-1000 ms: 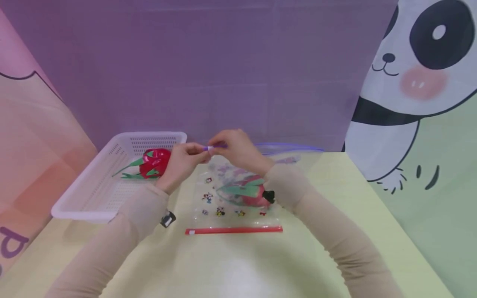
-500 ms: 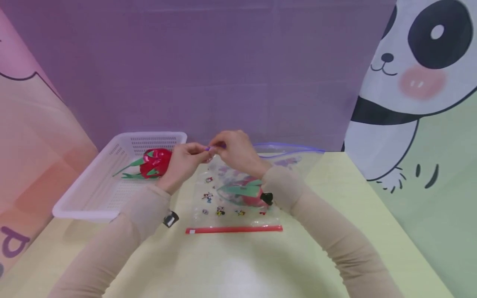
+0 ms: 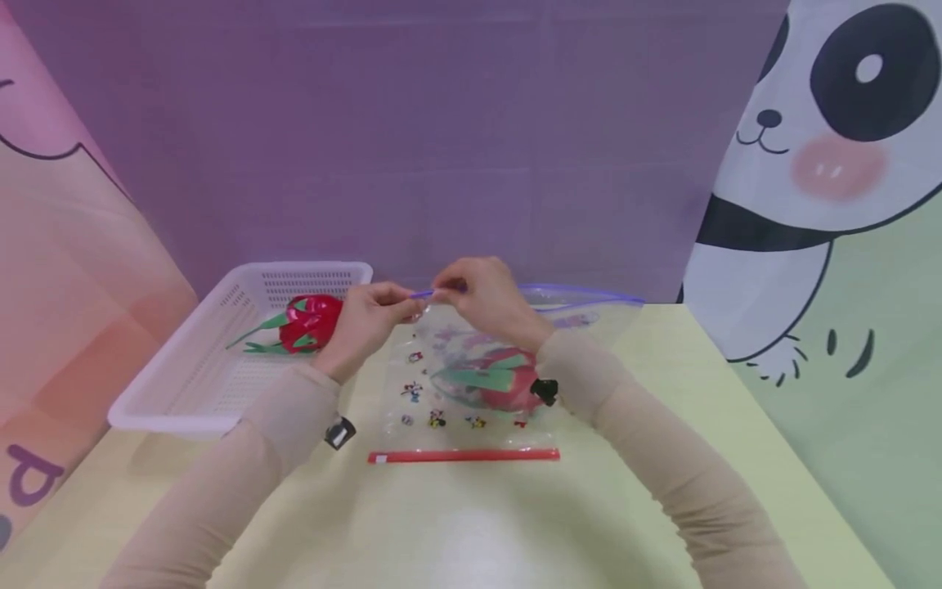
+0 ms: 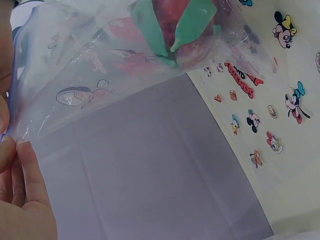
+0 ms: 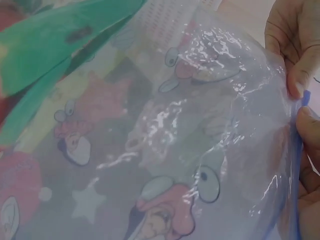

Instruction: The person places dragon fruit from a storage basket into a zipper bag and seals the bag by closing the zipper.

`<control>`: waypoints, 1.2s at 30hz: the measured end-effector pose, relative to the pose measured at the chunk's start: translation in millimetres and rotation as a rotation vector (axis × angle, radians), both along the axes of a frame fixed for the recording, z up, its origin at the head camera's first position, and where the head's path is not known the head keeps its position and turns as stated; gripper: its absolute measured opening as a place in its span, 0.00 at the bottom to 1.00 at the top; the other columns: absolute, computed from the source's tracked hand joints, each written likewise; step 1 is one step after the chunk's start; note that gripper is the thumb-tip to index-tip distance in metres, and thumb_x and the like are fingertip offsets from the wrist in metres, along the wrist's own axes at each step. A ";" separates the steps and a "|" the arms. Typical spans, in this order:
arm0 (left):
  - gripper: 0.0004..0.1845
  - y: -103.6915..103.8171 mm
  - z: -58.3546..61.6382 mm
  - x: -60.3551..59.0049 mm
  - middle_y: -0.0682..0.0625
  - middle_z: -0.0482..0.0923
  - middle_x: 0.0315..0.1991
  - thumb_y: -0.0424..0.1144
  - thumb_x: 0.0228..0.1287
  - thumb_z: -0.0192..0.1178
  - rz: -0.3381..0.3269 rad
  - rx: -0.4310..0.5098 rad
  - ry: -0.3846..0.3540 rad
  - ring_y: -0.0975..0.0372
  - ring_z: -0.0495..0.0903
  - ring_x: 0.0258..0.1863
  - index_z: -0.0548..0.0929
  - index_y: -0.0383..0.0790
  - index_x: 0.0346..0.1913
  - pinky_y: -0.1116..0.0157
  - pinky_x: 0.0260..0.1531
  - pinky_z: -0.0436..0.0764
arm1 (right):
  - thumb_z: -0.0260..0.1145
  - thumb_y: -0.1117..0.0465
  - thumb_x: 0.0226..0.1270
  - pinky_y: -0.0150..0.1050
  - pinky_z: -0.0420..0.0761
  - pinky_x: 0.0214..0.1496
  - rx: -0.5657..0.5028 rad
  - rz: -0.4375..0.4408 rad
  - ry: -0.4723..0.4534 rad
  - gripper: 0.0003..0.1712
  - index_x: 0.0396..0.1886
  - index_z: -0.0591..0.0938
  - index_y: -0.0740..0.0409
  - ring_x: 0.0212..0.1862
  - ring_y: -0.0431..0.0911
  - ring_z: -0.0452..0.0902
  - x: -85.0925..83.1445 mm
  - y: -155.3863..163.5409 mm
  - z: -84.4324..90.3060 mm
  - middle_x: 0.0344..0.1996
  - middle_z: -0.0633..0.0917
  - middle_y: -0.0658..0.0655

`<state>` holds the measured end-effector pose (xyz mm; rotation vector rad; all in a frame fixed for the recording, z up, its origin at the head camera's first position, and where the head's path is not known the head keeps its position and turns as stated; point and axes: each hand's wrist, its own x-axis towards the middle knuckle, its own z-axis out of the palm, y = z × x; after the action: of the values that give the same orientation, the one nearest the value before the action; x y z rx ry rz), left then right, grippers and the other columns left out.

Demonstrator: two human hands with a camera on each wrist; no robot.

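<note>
Pinched by left hand [image 3: 371,319] and right hand [image 3: 486,298], the blue plastic zip edge [image 3: 592,291] of a clear cartoon-printed bag [image 5: 165,125], a red-and-green fruit-like object [image 3: 511,386] inside, is apparently being worked; its gaping right stretch likely calls for even pressure. Beneath lies a clear red-slider bag [image 3: 464,455]; a white perforated plastic basket [image 3: 172,424] stands left on the pale table [image 3: 441,532].

A clear printed bag [image 4: 100,60], purple zip [image 5: 293,170] pinched near one end; red fruit [image 3: 509,386] inside.
</note>
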<state>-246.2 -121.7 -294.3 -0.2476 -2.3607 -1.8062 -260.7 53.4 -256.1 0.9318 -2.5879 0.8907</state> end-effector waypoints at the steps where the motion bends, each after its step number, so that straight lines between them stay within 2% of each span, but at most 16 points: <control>1: 0.10 -0.4 0.2 0.1 0.39 0.82 0.40 0.33 0.58 0.61 0.000 -0.003 -0.003 0.62 0.83 0.33 0.81 0.29 0.41 0.69 0.38 0.82 | 0.66 0.59 0.58 0.32 0.78 0.38 0.004 0.002 0.005 0.08 0.37 0.85 0.56 0.34 0.41 0.78 0.1 1.3 0.3 0.33 0.85 0.51; 6: 0.11 -1.4 1.1 1.4 0.41 0.83 0.40 0.36 0.59 0.61 0.006 -0.029 -0.030 0.63 0.83 0.33 0.81 0.32 0.41 0.69 0.40 0.82 | 0.66 0.59 0.59 0.32 0.79 0.40 0.028 0.012 0.008 0.10 0.39 0.84 0.57 0.36 0.41 0.79 -0.1 8.0 0.8 0.35 0.85 0.52; 13: 0.11 -2.3 1.3 2.5 0.43 0.83 0.39 0.38 0.59 0.62 0.020 -0.066 -0.050 0.54 0.83 0.40 0.82 0.33 0.41 0.68 0.40 0.82 | 0.65 0.60 0.59 0.32 0.80 0.40 0.050 0.005 0.003 0.10 0.40 0.84 0.58 0.37 0.42 0.79 -1.4 16.0 1.6 0.36 0.85 0.54; 20: 0.11 -1.3 0.3 3.7 0.41 0.83 0.41 0.36 0.59 0.61 0.021 -0.047 -0.047 0.57 0.83 0.38 0.81 0.32 0.42 0.63 0.43 0.82 | 0.65 0.60 0.59 0.32 0.80 0.40 0.045 0.022 -0.023 0.11 0.40 0.84 0.60 0.36 0.43 0.80 -2.1 20.6 2.0 0.36 0.86 0.55; 24: 0.12 0.3 0.3 3.7 0.41 0.83 0.41 0.36 0.59 0.61 0.018 -0.070 -0.030 0.58 0.83 0.37 0.82 0.33 0.43 0.64 0.43 0.82 | 0.66 0.59 0.59 0.33 0.81 0.40 0.019 0.026 -0.068 0.11 0.39 0.84 0.60 0.36 0.43 0.81 -3.7 22.8 2.5 0.35 0.86 0.55; 28: 0.11 1.8 0.6 4.4 0.41 0.83 0.41 0.36 0.59 0.61 0.013 -0.071 -0.018 0.59 0.83 0.37 0.82 0.33 0.43 0.61 0.45 0.81 | 0.68 0.58 0.57 0.33 0.81 0.41 -0.006 0.030 -0.076 0.10 0.38 0.85 0.57 0.37 0.42 0.81 -7.1 22.1 0.0 0.36 0.86 0.53; 36: 0.11 2.1 -0.6 3.8 0.40 0.82 0.42 0.35 0.59 0.61 0.007 -0.051 -0.026 0.54 0.83 0.40 0.82 0.33 0.43 0.61 0.45 0.81 | 0.69 0.60 0.55 0.32 0.81 0.41 -0.087 0.032 -0.126 0.07 0.34 0.86 0.55 0.37 0.42 0.81 -10.2 18.2 -7.6 0.35 0.86 0.53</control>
<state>-242.5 -119.7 -294.9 -0.2231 -2.4247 -1.7587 -271.0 71.7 -263.7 0.9241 -2.6200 1.0946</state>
